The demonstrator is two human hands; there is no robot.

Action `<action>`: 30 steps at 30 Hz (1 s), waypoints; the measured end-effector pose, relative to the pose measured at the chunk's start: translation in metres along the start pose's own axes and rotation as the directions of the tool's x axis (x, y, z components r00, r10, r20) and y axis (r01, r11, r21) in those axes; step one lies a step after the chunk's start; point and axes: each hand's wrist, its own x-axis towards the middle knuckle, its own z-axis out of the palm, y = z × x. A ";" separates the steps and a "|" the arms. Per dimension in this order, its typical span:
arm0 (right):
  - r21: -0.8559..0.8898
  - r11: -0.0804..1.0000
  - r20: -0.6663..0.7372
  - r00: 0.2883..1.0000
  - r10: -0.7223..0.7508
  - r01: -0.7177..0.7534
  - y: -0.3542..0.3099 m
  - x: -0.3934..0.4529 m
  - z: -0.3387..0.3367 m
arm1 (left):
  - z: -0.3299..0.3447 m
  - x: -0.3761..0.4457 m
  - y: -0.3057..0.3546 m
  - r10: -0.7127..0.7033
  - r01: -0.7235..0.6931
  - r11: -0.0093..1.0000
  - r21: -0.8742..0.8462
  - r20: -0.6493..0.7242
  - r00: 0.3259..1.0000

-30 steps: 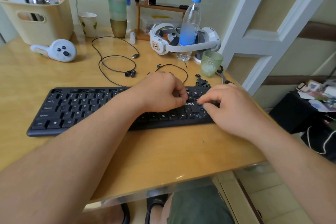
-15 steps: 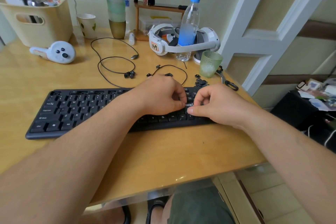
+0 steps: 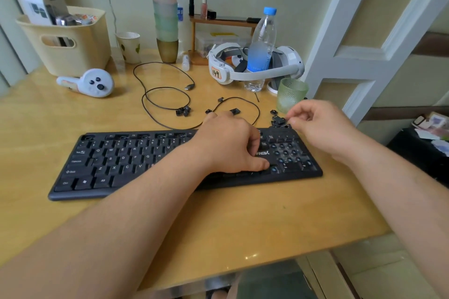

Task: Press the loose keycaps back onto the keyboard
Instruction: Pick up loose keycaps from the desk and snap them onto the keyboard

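Most of the keyboard (image 3: 126, 162) carries its caps, but the number pad at its right end shows many bare stems, so much remains. The left hand (image 3: 230, 145) rests curled on the keys, holding nothing visible. The right hand (image 3: 320, 126) pinches at the keycap pile (image 3: 279, 122) on the bench (image 3: 218, 226) behind the pad; more keycaps (image 3: 183, 111) lie scattered farther left.

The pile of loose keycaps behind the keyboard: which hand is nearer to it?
The right hand: its fingertips are at the pile of loose keycaps. The left hand rests on the keyboard, nearer the person.
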 end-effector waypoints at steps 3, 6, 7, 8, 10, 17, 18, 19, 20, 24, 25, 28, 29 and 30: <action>-0.071 0.997 0.000 1.000 -0.008 0.008 0.004 0.016 -0.005 | -0.002 0.001 -0.004 -0.033 0.030 0.996 -0.089 -0.033 0.999; -0.198 0.980 0.054 0.998 -0.026 0.036 0.003 0.037 -0.001 | -0.005 0.002 -0.009 -0.101 0.092 0.985 -0.144 -0.051 0.994; -0.236 0.971 0.080 0.996 -0.031 0.049 0.002 0.043 0.003 | -0.005 0.002 -0.010 -0.114 0.106 0.986 -0.129 -0.060 0.992; -0.270 0.961 0.107 0.994 -0.036 0.064 0.000 0.048 0.007 | -0.005 0.002 -0.011 -0.121 0.112 0.987 -0.115 -0.073 0.990; -0.336 0.937 0.150 0.988 -0.046 0.095 -0.004 0.056 0.014 | -0.006 0.001 -0.012 -0.126 0.116 0.988 -0.105 -0.091 0.988; -0.347 0.927 0.156 0.984 -0.091 0.141 -0.025 0.071 0.030 | -0.024 0.001 -0.035 -0.284 0.288 0.958 -0.003 -0.173 0.943; -0.330 0.929 0.161 0.979 -0.121 0.169 -0.032 0.072 0.035 | -0.030 0.000 -0.045 -0.348 0.352 0.936 -0.010 -0.181 0.920; -0.313 0.928 0.181 0.972 -0.149 0.201 -0.039 0.073 0.041 | -0.034 -0.001 -0.056 -0.412 0.414 0.910 -0.030 -0.178 0.894; -0.299 0.926 0.213 0.962 -0.170 0.230 -0.046 0.075 0.048 | -0.038 -0.002 -0.066 -0.466 0.464 0.884 -0.055 -0.170 0.868; -0.325 0.891 0.377 0.907 -0.187 0.319 -0.063 0.086 0.076 | -0.039 -0.005 -0.077 -0.539 0.530 0.842 -0.105 -0.129 0.832; -0.342 0.879 0.392 0.900 -0.189 0.333 -0.064 0.089 0.081 | -0.038 -0.004 -0.075 -0.534 0.522 0.844 -0.120 -0.117 0.837; -0.339 0.878 0.386 0.901 -0.199 0.339 -0.065 0.093 0.085 | -0.035 -0.002 -0.069 -0.518 0.501 0.849 -0.167 -0.082 0.851; -0.332 0.883 0.383 0.903 -0.195 0.332 -0.064 0.093 0.084 | -0.035 -0.002 -0.068 -0.515 0.495 0.849 -0.186 -0.081 0.853; -0.326 0.889 0.380 0.905 -0.189 0.322 -0.062 0.093 0.082 | -0.034 -0.002 -0.068 -0.514 0.490 0.847 -0.208 -0.083 0.854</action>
